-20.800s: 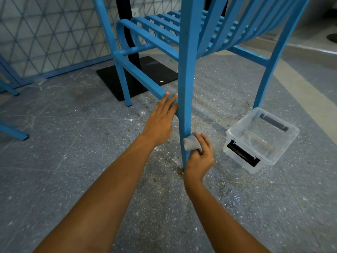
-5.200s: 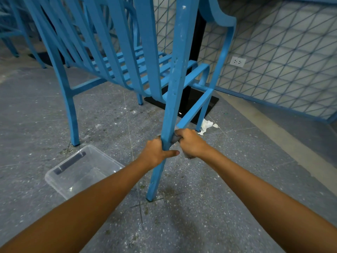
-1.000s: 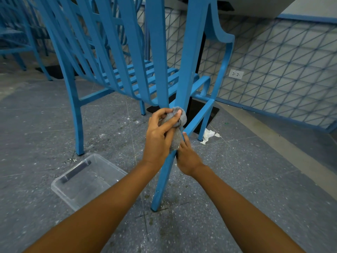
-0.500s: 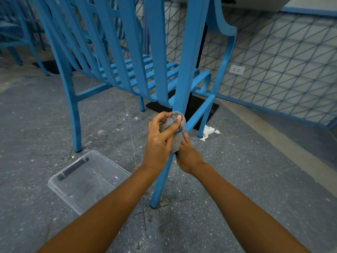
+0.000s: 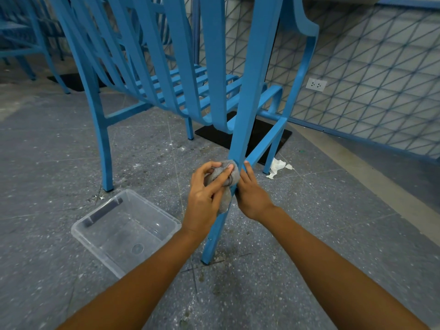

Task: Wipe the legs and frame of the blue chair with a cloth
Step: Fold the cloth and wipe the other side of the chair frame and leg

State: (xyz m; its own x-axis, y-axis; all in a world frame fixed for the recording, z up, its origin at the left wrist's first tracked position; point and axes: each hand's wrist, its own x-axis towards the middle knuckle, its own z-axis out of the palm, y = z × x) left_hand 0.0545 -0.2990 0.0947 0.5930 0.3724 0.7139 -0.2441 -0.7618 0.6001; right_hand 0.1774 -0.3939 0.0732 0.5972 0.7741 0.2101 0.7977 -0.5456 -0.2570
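Staying parked at the side-rail joint (image 5: 242,157) this last 1 second, left hand (image 5: 204,198) grips the bunched gray cloth (image 5: 232,175) against the rear leg (image 5: 217,234) of the blue chair (image 5: 181,91), right hand (image 5: 252,194) braces the other side (can't tell its grip), so no new ground gets covered.

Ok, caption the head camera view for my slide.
Left hand grips a grey cloth against the blue chair's near leg, right hand touching the leg, clear tub nearby.

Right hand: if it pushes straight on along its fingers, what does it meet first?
The right hand rests against the chair leg, pointing up along it. Straight on, it would likely meet the side rail where that joins the leg, though depth is unclear.
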